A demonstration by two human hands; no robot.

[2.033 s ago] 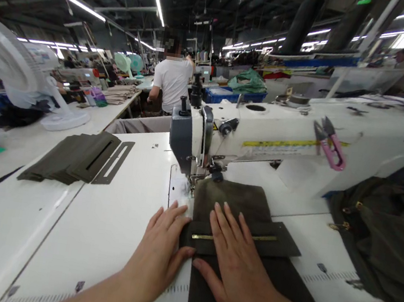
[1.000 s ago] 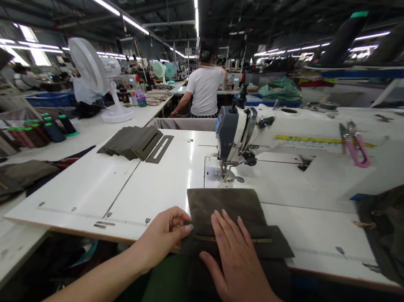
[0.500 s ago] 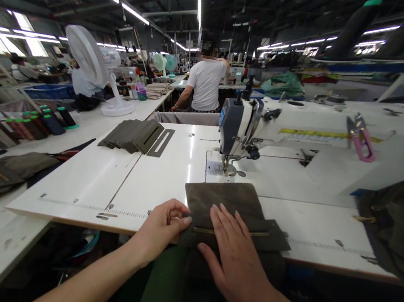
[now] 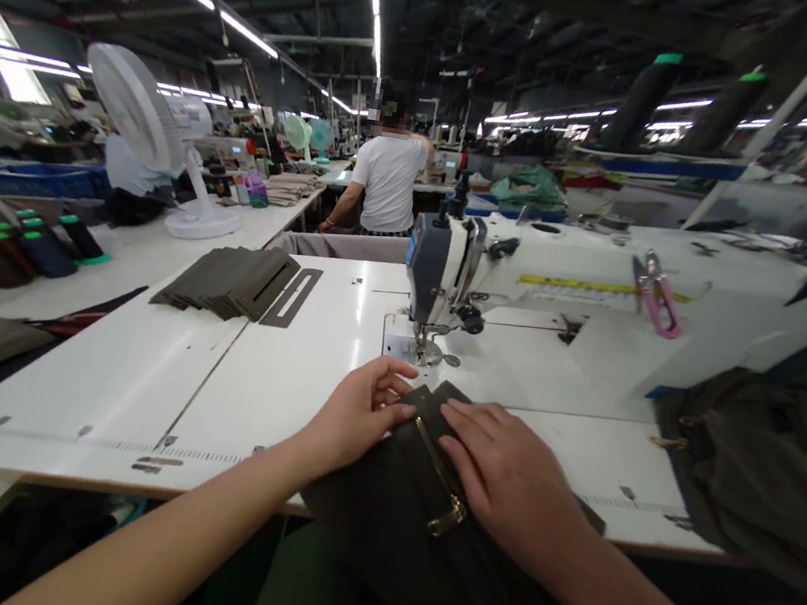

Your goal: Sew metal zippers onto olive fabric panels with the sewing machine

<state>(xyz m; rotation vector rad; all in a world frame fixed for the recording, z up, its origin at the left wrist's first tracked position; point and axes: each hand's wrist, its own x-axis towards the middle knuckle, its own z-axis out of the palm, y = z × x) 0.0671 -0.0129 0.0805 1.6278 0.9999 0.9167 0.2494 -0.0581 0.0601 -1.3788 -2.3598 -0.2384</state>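
Note:
A dark olive fabric piece with a brass zipper (image 4: 415, 476) lies at the near edge of the white sewing table (image 4: 288, 366), turned so the zipper runs diagonally. My left hand (image 4: 357, 412) pinches its upper left corner, fingers curled on the cloth. My right hand (image 4: 506, 475) lies on the fabric just right of the zipper, fingers pressed flat together. The zipper pull (image 4: 444, 526) shows below my right hand. The sewing machine (image 4: 446, 268) stands just beyond, its needle foot (image 4: 426, 352) a short way from the fabric's far corner.
A stack of olive cut pieces (image 4: 229, 281) lies on the table's far left. Pink snips (image 4: 654, 295) rest on the machine arm. A heap of olive fabric (image 4: 765, 468) lies at right. A white fan (image 4: 142, 127) and a person in a white shirt (image 4: 387, 184) are behind.
The fabric piece has been turned from lying square to diagonal and moved nearer the needle. My left hand shifted up to its top corner; my right hand followed on top.

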